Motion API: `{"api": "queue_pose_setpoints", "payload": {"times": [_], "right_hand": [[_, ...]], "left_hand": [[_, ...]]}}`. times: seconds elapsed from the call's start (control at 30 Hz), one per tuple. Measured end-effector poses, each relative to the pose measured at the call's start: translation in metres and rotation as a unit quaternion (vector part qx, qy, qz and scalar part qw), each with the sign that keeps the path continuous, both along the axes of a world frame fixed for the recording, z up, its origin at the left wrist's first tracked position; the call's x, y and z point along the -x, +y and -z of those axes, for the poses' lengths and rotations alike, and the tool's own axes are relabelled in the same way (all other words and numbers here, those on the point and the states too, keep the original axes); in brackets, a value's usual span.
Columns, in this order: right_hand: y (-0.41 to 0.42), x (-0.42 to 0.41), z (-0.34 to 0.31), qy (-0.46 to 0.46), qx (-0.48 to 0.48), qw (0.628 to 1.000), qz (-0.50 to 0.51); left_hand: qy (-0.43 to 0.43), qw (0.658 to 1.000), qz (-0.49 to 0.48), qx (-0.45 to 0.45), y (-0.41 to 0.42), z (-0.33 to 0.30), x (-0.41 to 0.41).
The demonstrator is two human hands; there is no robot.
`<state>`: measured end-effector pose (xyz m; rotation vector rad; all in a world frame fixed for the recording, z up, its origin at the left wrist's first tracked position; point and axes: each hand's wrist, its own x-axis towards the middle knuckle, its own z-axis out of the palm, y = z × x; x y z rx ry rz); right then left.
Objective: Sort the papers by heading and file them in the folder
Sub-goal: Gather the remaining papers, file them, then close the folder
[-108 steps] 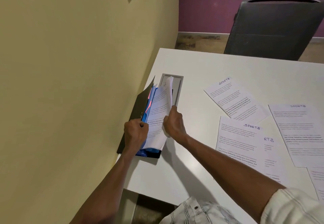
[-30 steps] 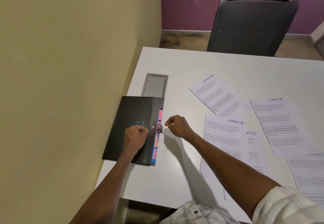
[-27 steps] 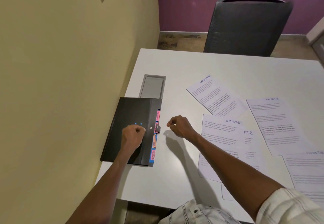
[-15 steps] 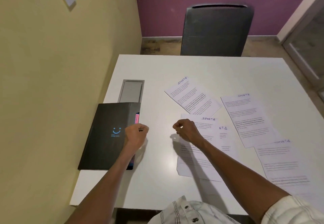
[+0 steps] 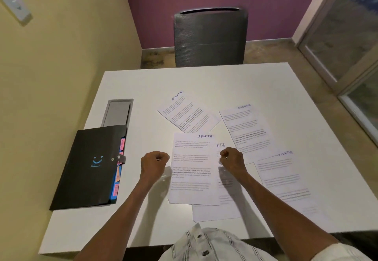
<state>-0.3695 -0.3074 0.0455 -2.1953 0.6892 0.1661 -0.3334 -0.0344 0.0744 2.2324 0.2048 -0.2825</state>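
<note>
A black folder (image 5: pixel 86 168) lies closed at the table's left side, with pink and blue index tabs (image 5: pixel 121 148) showing along its right edge. Several printed sheets headed SPORTS are spread to its right. The nearest sheet (image 5: pixel 192 170) overlaps another sheet (image 5: pixel 216 211) beneath it. My left hand (image 5: pixel 154 163) hovers just left of that top sheet, fingers curled and holding nothing. My right hand (image 5: pixel 232 159) is over the sheet's right edge, also curled into a fist and holding nothing. More sheets lie farther back (image 5: pixel 188 113), to the right (image 5: pixel 247 127) and at the near right (image 5: pixel 286 179).
A grey cable hatch (image 5: pixel 117 112) is set into the white table (image 5: pixel 266 82) behind the folder. A dark mesh chair (image 5: pixel 209 37) stands at the far edge. The yellow wall runs close along the left, and a glass door (image 5: pixel 347 46) is at the right.
The folder went from open, with papers being slid in, to closed and flat. Both hands left it and moved right to the nearest SPORTS sheet. My view swung right.
</note>
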Motion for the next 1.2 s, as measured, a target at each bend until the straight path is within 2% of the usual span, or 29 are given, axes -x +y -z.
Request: {"api": "queue_pose_setpoints", "payload": {"times": [0.2,0.27,0.33,0.53,0.83,0.93,1.0,1.07,1.2], "right_hand": [[-0.04,0.041,0.019,0.102,-0.03,0.994,0.026],[-0.042,0.05,0.028,0.116,-0.001,0.993,0.005],[-0.04,0.055,0.035,0.115,0.009,0.993,-0.01],[-0.009,0.05,0.03,0.124,-0.068,0.989,-0.036],[0.021,0.035,0.042,0.154,-0.176,0.971,0.053],[0.027,0.031,0.042,0.127,-0.143,0.981,0.032],[0.027,0.026,0.039,0.104,-0.114,0.988,0.027],[0.022,0.021,0.032,0.087,-0.102,0.991,0.024],[-0.005,0.012,0.015,0.046,-0.143,0.989,-0.002]], "left_hand": [[0.072,0.996,0.043,0.009,-0.04,0.006,0.021],[0.09,0.993,0.069,-0.007,-0.053,0.008,0.029],[0.113,0.991,0.076,-0.008,-0.061,0.012,0.035],[0.195,0.978,0.066,-0.018,-0.069,0.021,0.047],[0.281,0.954,0.106,0.022,-0.054,0.031,0.043],[0.297,0.949,0.099,0.045,-0.044,0.045,0.035],[0.28,0.956,0.073,0.05,-0.045,0.035,0.034],[0.221,0.974,0.038,0.031,-0.045,0.03,0.033],[0.13,0.982,-0.122,0.058,-0.044,0.009,0.019]]}}
